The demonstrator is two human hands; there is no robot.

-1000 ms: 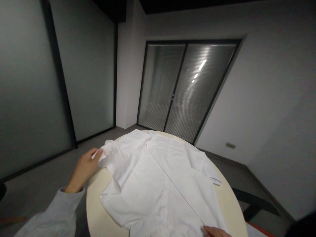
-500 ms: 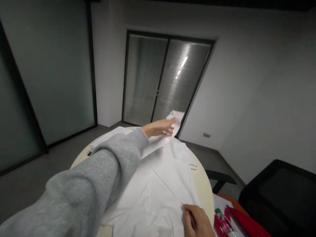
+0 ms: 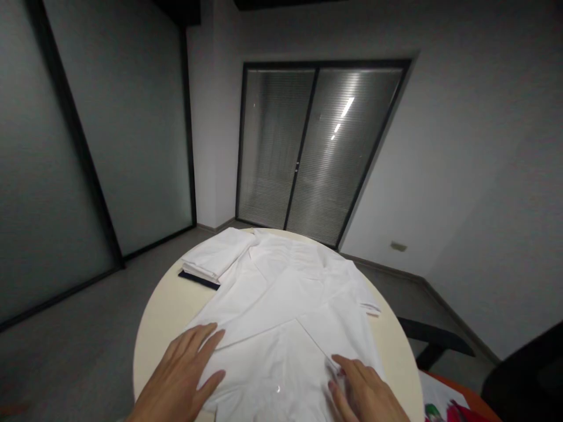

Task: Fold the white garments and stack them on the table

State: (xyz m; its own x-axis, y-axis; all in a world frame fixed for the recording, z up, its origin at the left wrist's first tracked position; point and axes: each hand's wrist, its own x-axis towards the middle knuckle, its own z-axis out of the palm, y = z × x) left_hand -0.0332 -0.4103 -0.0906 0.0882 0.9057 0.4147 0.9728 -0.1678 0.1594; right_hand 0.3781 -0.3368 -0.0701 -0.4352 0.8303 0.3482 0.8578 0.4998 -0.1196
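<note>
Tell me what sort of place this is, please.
Probably an office or small meeting room: it has a black-framed frosted glass panel, slatted blinds behind glass, and a round table.

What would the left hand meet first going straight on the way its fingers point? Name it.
The white shirt. The left hand points forward and rightward across it; its fingers may already touch it, but depth is unclear.

The left hand (image 3: 182, 370), near left, held its thumb (image 3: 211, 387) apart; the right hand (image 3: 366, 387), near right, had bent fingers (image 3: 350, 368).
</note>
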